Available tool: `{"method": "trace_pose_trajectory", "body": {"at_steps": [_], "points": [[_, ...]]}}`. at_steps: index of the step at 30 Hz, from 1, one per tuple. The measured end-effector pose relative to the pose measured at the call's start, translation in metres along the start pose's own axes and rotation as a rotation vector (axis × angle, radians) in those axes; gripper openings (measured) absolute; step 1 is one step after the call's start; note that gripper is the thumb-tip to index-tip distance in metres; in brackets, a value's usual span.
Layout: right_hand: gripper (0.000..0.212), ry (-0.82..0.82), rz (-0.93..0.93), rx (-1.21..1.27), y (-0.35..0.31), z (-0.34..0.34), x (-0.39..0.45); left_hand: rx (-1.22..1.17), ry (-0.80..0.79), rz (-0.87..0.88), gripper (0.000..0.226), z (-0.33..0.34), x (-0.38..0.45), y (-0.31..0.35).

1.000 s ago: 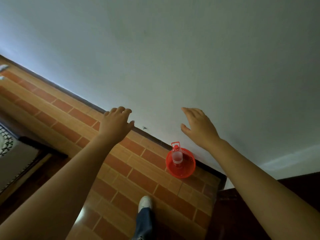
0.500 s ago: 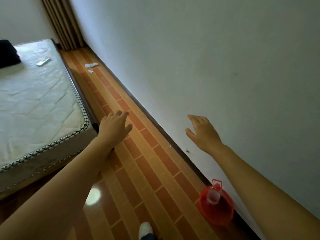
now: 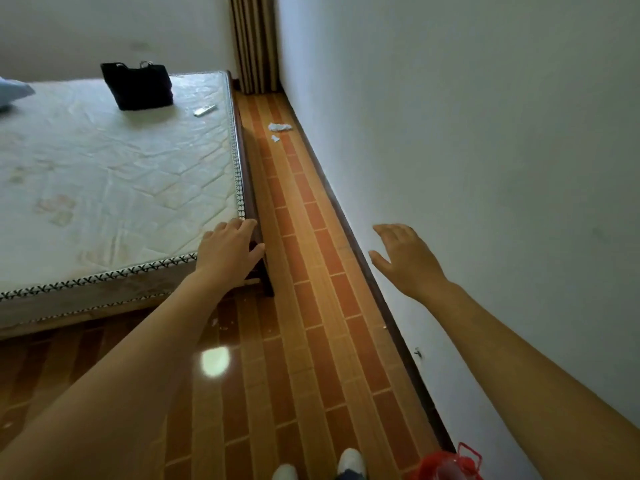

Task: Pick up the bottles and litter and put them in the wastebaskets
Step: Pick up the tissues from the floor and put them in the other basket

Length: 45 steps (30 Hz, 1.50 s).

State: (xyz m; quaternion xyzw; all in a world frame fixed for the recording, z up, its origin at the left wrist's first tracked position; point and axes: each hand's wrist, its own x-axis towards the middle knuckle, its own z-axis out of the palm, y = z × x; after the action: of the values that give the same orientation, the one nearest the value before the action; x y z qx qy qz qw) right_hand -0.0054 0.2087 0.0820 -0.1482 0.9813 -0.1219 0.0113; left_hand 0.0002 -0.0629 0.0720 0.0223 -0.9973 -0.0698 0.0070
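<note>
Crumpled white tissue litter [image 3: 280,127] lies far ahead on the tiled floor strip between bed and wall, with a smaller white scrap [image 3: 275,138] just before it. A red wastebasket [image 3: 446,464] stands against the wall at the bottom edge, partly cut off; what is inside is blurred. My left hand [image 3: 228,249] is stretched forward over the bed's near corner, fingers relaxed, holding nothing. My right hand [image 3: 403,259] is raised in front of the white wall, fingers spread, empty.
A bed with a bare white mattress [image 3: 114,174] fills the left; a black bag [image 3: 138,85] and a small white remote [image 3: 205,110] lie on it. A striped curtain [image 3: 254,43] hangs at the far end. The white wall [image 3: 485,150] bounds the narrow aisle. My shoes [image 3: 350,460] show below.
The view has swung left from the wall and wastebasket to look down the aisle beside the bed. The wastebasket slid to the bottom edge. Both hands stayed raised and empty.
</note>
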Motion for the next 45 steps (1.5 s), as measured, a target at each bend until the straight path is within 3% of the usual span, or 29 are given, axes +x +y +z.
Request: {"method": "trace_pose_trajectory", "body": {"at_steps": [14,21,45], "points": [[0.046,-0.070,-0.077,-0.049,0.072,-0.021,0.050,-0.042,0.026,-0.098,0.049,0.020,0.040,0.056],[0.047,-0.084,-0.091,-0.030,0.093,-0.013,0.109,-0.034,0.025,-0.113,0.049,0.030,0.101,0.059],[0.050,-0.034,-0.094,-0.047,0.106,-0.011,0.556,-0.017,0.035,-0.035,0.048,0.016,0.527,-0.036]]}}
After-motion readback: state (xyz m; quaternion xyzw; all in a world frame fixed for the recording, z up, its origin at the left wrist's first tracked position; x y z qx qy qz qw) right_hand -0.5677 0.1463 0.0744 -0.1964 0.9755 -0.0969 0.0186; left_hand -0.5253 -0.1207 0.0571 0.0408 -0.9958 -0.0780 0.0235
